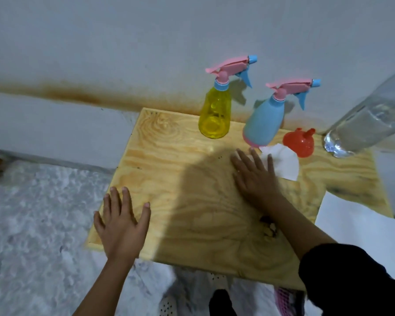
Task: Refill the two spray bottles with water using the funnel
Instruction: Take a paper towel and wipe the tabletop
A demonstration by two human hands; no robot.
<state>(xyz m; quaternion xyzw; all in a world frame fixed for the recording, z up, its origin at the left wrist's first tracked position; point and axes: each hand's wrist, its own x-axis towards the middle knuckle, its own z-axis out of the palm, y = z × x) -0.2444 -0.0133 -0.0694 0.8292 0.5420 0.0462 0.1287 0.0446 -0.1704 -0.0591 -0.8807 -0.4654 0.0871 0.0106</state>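
Note:
A yellow spray bottle [214, 110] and a blue spray bottle [263, 123] stand upright at the back of a wooden board [169, 160], both with pink trigger heads screwed on. A red funnel [299, 141] lies on the board to the right of the blue bottle. Further right stands a large clear water bottle [365, 126], partly cut off by the frame. My right hand [254, 176] lies flat with fingers spread, its fingertips on the edge of a white tissue [285, 164] in front of the blue bottle. My left hand [121, 222] rests flat and empty on the board's front left corner.
The board lies on a pale fluffy cover [37, 224] against a white wall [123, 42] with a brown stain. A white sheet [356, 226] overlaps the board's right front corner. A dark sleeve [351, 281] covers my right forearm.

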